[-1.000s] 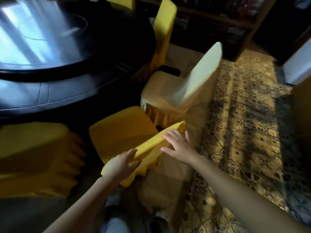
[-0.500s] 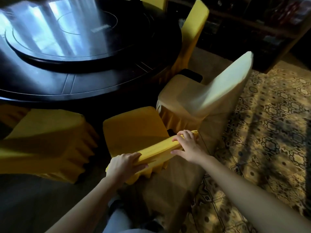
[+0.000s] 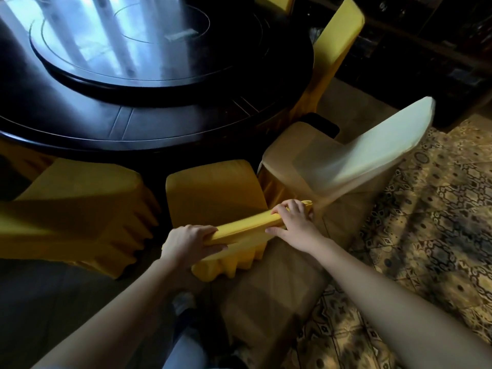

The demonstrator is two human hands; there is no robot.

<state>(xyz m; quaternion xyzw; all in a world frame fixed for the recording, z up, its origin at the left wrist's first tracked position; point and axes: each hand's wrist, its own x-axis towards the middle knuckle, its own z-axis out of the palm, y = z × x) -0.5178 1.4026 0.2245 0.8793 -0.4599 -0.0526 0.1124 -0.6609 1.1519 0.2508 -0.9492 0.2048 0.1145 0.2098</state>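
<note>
A chair in a yellow cover (image 3: 213,190) stands in front of me, its seat facing the dark round table (image 3: 149,107). My left hand (image 3: 186,242) grips the left end of the top of the chair's back (image 3: 247,226), fingers curled over the edge. My right hand (image 3: 294,223) grips the right end of the same edge, thumb on the near side.
Another yellow-covered chair (image 3: 72,209) stands at the left. A cream-covered chair (image 3: 346,161) is close on the right, and a further yellow chair (image 3: 338,35) behind it. A turntable (image 3: 138,41) sits on the table. Patterned floor (image 3: 426,222) lies to the right, dark shelving (image 3: 426,49) beyond.
My right hand went from lying flat on the chair's back to gripping it. The view has shifted, so the table and chairs sit more to the right and nearer.
</note>
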